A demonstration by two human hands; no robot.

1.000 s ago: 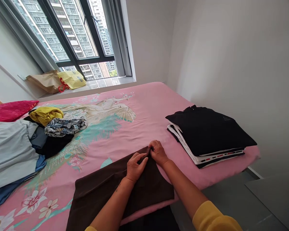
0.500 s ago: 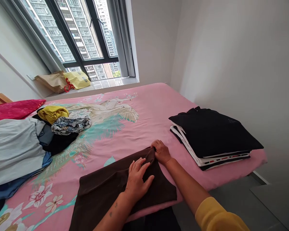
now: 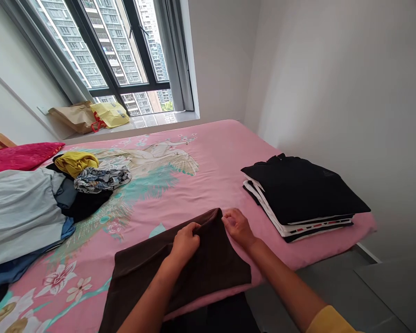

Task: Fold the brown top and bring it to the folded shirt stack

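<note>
A dark brown folded garment (image 3: 208, 263) lies flat near the front edge of the bed; its exact kind I cannot make out. My left hand (image 3: 186, 241) is closed on its upper layer, gathering a fold near the far edge. At the far right corner my right hand (image 3: 238, 227) pinches the garment's edge between thumb and fingers. To the right of my right hand sits a stack of folded clothes (image 3: 305, 189), with a black garment on top and white and black layers beneath.
The bed (image 3: 215, 175) has a pink sheet with a bird and flower print. Loose clothes (image 3: 21, 203) are heaped on the left, by a red pillow (image 3: 27, 156). Paper and yellow bags (image 3: 110, 114) rest on the windowsill. Grey floor (image 3: 333, 282) shows at lower right.
My left hand, spread flat on the garment before, has moved left and closed on the cloth. My right hand has shifted slightly right and down, drawing at the corner.
</note>
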